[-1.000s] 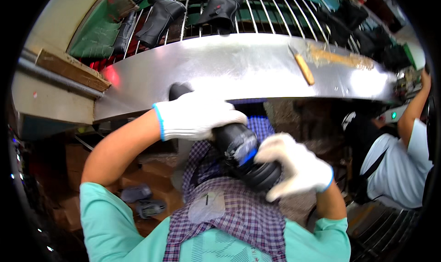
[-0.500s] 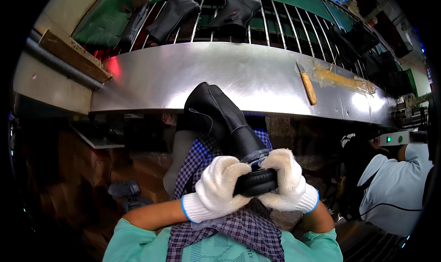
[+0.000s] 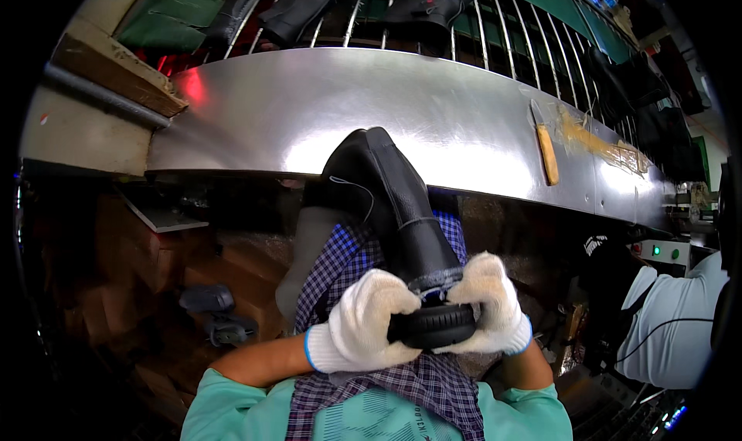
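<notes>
A black leather boot (image 3: 398, 186) lies over my lap, its far end against the front edge of the metal bench. At its near end, a black rubber sole (image 3: 434, 329) with a ridged edge sits beside the boot's rough greyish rim, with a gap showing between them. My left hand (image 3: 369, 317), in a white knit glove, grips the sole's left side, thumb up by the gap. Around the right side, my right hand (image 3: 487, 306), gloved alike, is closed with its thumb near the boot's rim. The fingertips under the sole are hidden.
A knife with a wooden handle (image 3: 547, 155) rests on the metal bench (image 3: 255, 116), near yellowish tape (image 3: 591, 143). Several black boots (image 3: 429, 4) stand on the barred rack beyond. Grey shoes (image 3: 207, 298) are on the floor at left. A person in a pale shirt (image 3: 672, 333) is at right.
The sole has tilted so more of its ridged edge shows, and my hands have shifted slightly around it. The whole view has shifted a little; the bench appears higher.
</notes>
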A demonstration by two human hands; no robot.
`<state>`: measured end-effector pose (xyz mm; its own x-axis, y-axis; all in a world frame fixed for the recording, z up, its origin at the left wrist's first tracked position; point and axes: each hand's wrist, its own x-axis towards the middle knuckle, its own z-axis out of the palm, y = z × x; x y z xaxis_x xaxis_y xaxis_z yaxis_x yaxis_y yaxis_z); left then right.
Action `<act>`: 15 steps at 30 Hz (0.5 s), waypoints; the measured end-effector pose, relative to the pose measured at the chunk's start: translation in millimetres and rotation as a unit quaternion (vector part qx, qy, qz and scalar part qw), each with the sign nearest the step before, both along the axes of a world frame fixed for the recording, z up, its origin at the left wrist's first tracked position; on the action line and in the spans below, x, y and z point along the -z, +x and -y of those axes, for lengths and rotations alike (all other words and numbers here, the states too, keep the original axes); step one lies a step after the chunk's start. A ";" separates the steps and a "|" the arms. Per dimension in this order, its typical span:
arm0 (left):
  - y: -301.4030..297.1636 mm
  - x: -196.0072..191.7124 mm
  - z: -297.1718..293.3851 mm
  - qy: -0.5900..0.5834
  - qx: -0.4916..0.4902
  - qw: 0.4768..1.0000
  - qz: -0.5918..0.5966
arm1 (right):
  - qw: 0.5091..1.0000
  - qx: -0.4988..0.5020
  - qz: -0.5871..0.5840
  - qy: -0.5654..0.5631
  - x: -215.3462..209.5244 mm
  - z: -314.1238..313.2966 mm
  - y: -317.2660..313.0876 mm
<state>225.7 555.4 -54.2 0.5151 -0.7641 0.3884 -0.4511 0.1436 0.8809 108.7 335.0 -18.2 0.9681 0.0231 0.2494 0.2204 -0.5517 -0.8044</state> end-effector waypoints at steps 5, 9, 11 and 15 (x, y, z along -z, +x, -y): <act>23.0 2.2 23.1 0.045 -0.005 0.996 -0.080 | 0.997 0.000 -0.013 0.077 24.4 23.1 24.3; 32.9 8.4 27.3 0.051 0.030 0.993 -0.098 | 0.989 0.017 -0.038 0.144 33.7 25.5 28.5; 34.4 11.1 29.1 0.043 0.036 0.992 -0.115 | 0.982 0.018 -0.036 0.185 39.9 23.6 29.1; 38.3 14.3 34.7 0.036 0.034 0.987 -0.156 | 0.974 -0.013 -0.060 0.216 44.7 33.0 38.3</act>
<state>264.0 520.8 -68.5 0.5475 -0.8210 0.1621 -0.1481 0.0956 0.9843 147.0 302.0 -62.9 0.9914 -0.0338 0.1265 0.1200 -0.1514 -0.9812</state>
